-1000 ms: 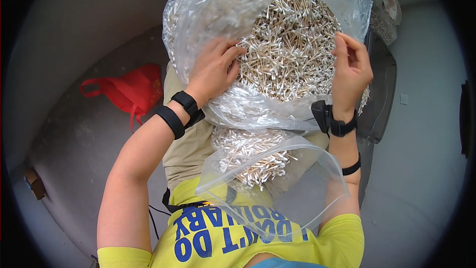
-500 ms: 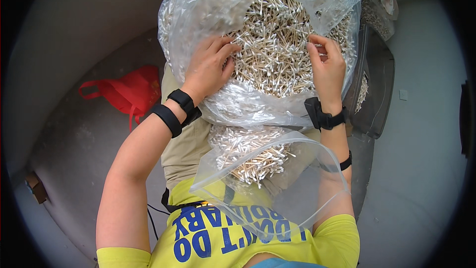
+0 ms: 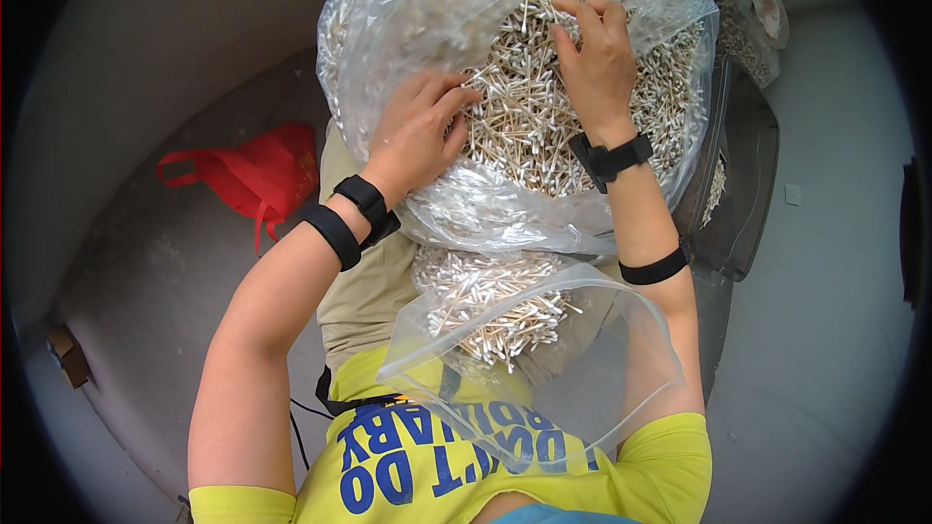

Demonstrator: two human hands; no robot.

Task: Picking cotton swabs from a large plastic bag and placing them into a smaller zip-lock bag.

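Note:
A large clear plastic bag lies open before me, filled with loose cotton swabs that have white tips and thin tan sticks. My left hand rests at the left side of the bag's mouth, fingers apart and fingertips on the swabs. Over the far right part of the pile is my right hand; its thumb and index finger stand apart, and nothing shows between them. Nearer to me, on my lap, a smaller clear zip bag gapes open with a heap of cotton swabs inside it.
A red fabric bag lies at the left. Right of the large bag stands a dark translucent plastic bin with a few swabs in it. Another bag of swabs is at the far right. A small brown box sits at the left edge.
My right hand has moved away from me and to the left, from the right side of the pile to its far part. My left hand has stayed nearly in place.

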